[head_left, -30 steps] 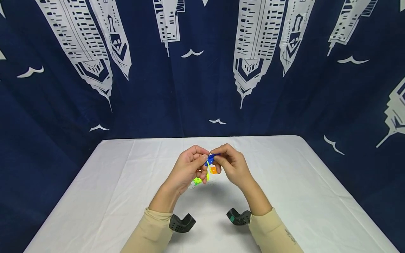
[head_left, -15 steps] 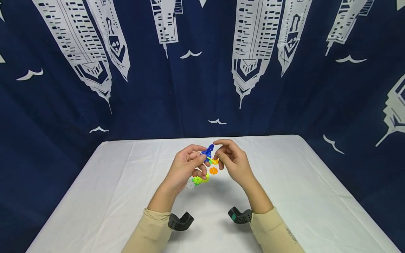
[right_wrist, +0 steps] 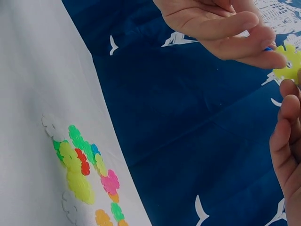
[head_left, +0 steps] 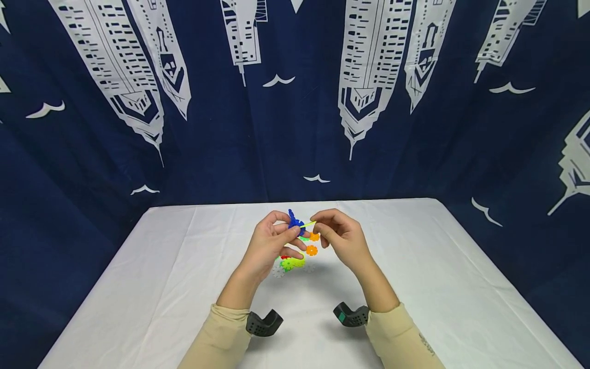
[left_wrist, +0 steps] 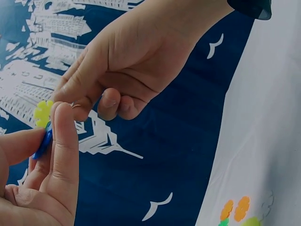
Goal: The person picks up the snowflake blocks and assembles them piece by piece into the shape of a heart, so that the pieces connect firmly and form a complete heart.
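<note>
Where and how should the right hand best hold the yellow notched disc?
Pinch the free rim of the yellow notched disc across its faces, probably from the right: in the head view it looks thin, edge-on, and its left end meets blue pieces in the left hand.

Small tabletop setup, white-cloth tbl (head_left: 138, 307), navy curtain (head_left: 281, 138) w/ upside-down bldg prints (head_left: 375, 46) behind, rm type unclear

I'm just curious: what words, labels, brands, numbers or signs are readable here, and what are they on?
No text can be read in these pictures.
Right sleeve: a small dark mark, possibly lettering, too small to read.
Blue curtain: white buildings and birds, no readable words.
Blue pieces and yellow piece: no lettering visible.
Black device at the right wrist: a green patch, no readable label.
</note>
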`<state>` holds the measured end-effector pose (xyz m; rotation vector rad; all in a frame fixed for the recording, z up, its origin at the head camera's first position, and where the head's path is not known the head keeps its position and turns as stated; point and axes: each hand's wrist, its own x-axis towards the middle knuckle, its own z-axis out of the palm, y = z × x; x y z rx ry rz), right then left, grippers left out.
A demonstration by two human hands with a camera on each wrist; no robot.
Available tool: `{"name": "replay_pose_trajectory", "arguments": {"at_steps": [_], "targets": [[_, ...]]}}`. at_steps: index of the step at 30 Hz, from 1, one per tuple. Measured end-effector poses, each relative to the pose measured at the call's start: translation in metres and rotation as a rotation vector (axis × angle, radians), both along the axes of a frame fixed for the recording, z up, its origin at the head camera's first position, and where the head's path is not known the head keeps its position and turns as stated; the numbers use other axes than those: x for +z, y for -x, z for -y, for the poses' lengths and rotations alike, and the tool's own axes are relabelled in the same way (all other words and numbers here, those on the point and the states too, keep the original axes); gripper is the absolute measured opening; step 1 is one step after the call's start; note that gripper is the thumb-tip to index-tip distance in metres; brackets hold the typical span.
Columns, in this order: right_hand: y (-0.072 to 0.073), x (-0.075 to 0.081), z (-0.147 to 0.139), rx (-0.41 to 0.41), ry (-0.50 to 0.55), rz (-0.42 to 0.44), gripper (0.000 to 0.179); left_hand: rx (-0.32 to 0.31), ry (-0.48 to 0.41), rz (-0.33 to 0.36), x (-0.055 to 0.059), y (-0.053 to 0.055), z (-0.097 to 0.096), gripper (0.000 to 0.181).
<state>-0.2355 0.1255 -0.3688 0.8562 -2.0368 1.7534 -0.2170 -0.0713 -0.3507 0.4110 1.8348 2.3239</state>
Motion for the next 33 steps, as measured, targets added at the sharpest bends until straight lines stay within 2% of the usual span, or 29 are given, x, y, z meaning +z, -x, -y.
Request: {"name": "replay_pose_trajectory", "arguments": {"at_steps": [6, 12, 15, 20, 24, 28, 31, 33], "targets": [[0.000, -0.001, 0.002, 0.006, 0.025, -0.009, 0.007, -0.044, 0.011, 0.026, -0.003, 0.002, 0.000, 0.026], [0.001, -0.003, 0.003, 0.045, 0.012, -0.029, 0.008, -0.108, 0.041, 0.033, -0.007, 0.005, 0.002, 0.042], [0.002, -0.003, 0.003, 0.062, -0.010, -0.031, 0.008, -0.127, 0.055, 0.026, -0.008, 0.005, 0.003, 0.039], [0.005, -0.002, 0.003, 0.046, -0.027, -0.029, 0.010, -0.106, 0.088, 0.004, -0.009, 0.006, 0.003, 0.030], [0.016, -0.005, 0.001, 0.009, -0.024, 0.029, 0.016, -0.066, 0.119, -0.013, -0.008, 0.007, 0.005, 0.029], [0.032, -0.018, -0.002, -0.078, -0.057, 0.168, 0.018, -0.032, 0.162, -0.038, -0.007, 0.008, 0.008, 0.032], [0.042, -0.035, -0.006, -0.174, -0.185, 0.258, 0.017, -0.016, 0.175, -0.044, -0.007, 0.008, 0.010, 0.033], [0.047, -0.049, -0.009, -0.212, -0.306, 0.270, 0.015, -0.009, 0.170, -0.046, -0.007, 0.008, 0.012, 0.033]]}}
